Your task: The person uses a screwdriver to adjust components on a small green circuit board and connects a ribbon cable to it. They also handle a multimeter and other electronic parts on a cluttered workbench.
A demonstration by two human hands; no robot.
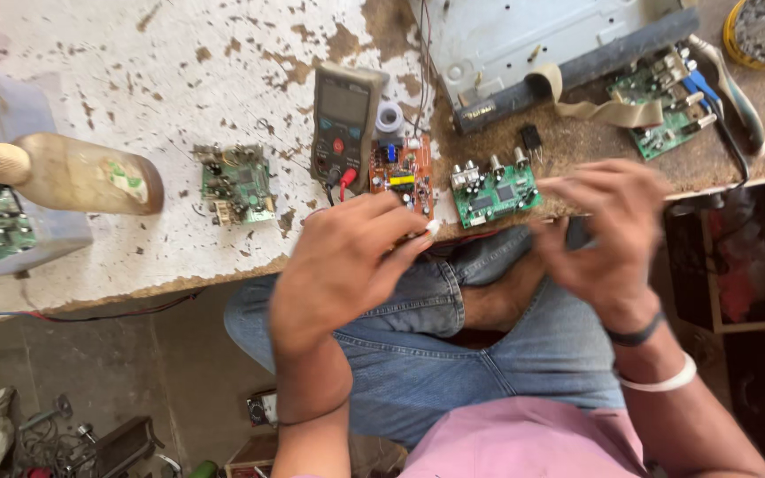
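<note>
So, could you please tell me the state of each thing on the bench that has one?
Multimeter: lying flat, leads plugged in, display blank.
Orange circuit board: bare, beside left hand.
Metal chassis: opened, ribbon cable hanging out.
Right hand: blurred, grip unclear.

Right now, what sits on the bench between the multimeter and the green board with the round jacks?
In the head view, a small orange circuit board lies between the multimeter and the green board, just beyond the left hand.
</note>
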